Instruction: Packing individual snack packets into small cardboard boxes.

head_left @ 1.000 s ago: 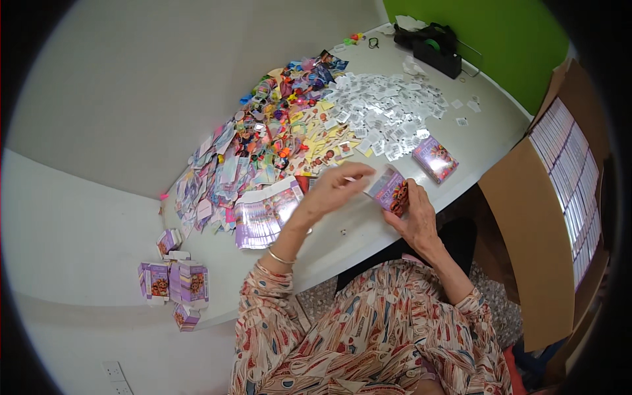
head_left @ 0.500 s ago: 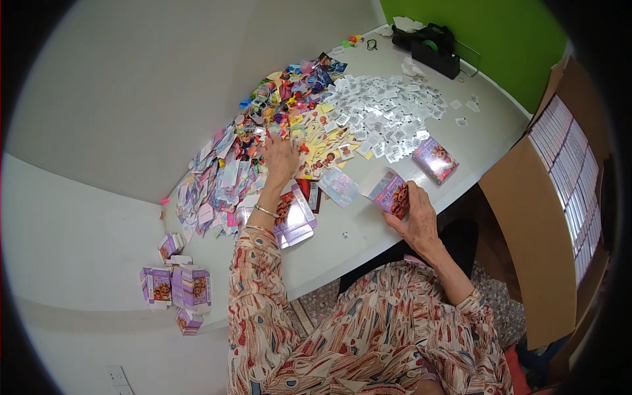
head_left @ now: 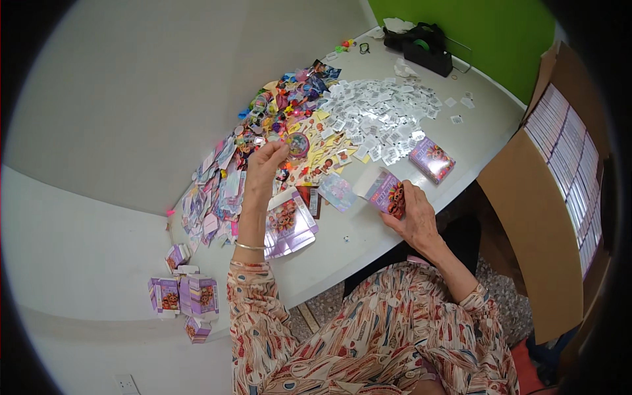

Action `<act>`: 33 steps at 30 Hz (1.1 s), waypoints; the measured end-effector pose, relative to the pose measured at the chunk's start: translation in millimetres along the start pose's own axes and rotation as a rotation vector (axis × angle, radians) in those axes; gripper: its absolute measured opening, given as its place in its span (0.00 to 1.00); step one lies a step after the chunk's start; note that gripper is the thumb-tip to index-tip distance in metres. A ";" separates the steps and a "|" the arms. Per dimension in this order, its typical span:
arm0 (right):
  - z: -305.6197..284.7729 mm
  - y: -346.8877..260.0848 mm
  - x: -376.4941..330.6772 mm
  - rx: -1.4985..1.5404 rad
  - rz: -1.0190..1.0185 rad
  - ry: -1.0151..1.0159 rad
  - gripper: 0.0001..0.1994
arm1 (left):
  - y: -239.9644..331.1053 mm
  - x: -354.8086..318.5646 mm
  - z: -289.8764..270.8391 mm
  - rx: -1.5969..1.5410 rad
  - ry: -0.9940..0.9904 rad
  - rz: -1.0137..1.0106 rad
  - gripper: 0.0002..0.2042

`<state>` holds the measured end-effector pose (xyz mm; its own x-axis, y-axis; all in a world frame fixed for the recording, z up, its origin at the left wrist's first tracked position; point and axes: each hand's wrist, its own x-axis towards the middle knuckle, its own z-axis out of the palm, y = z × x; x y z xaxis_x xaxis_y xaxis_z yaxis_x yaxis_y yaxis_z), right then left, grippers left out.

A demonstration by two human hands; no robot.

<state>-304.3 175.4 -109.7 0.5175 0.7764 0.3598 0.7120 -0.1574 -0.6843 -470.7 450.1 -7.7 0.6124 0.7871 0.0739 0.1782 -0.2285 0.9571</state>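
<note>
My left hand (head_left: 263,170) is raised over the heap, its thumb and fingertips pinching a small round trinket (head_left: 298,145) with a pinkish rim. Its exact kind is too small to make out. In my right hand (head_left: 419,220) is a small purple printed box (head_left: 387,192), tilted, its pale top flap standing open toward the heap. Just left of that box lies a pale pink-and-blue printed card (head_left: 337,191). A flattened purple carton (head_left: 291,224) lies below my left hand, partly hidden by the wrist. A closed purple box (head_left: 432,160) rests beyond my right hand.
Colourful small toys (head_left: 286,99), yellow printed cards (head_left: 319,141), white label slips (head_left: 382,108) and pastel packets (head_left: 214,191) lie heaped. Several purple boxes (head_left: 197,294) sit at the left edge. A black tape dispenser (head_left: 426,58) stands far back; a large carton (head_left: 533,230) of packed boxes is right.
My left hand has lifted back from the toy heap toward me, now with the round trinket in its fingertips. My right hand keeps holding the open purple box in nearly the same place.
</note>
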 end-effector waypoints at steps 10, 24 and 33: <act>-3.5 -8.8 9.6 -0.044 0.066 -0.155 0.38 | 27.5 -26.1 54.2 -0.692 -0.424 -0.390 0.08; -10.1 -6.0 1.5 0.049 0.090 -0.146 0.35 | 4.7 -56.1 102.1 -0.260 -0.216 -0.112 0.10; -8.8 -5.5 0.5 0.048 0.078 -0.116 0.36 | 0.9 -63.2 113.8 -0.225 -0.116 0.021 0.07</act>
<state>-303.9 171.3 -100.1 0.5096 0.8289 0.2306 0.6471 -0.1926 -0.7377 -421.7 335.0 -43.4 0.7007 0.7096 0.0743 -0.0035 -0.1007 0.9949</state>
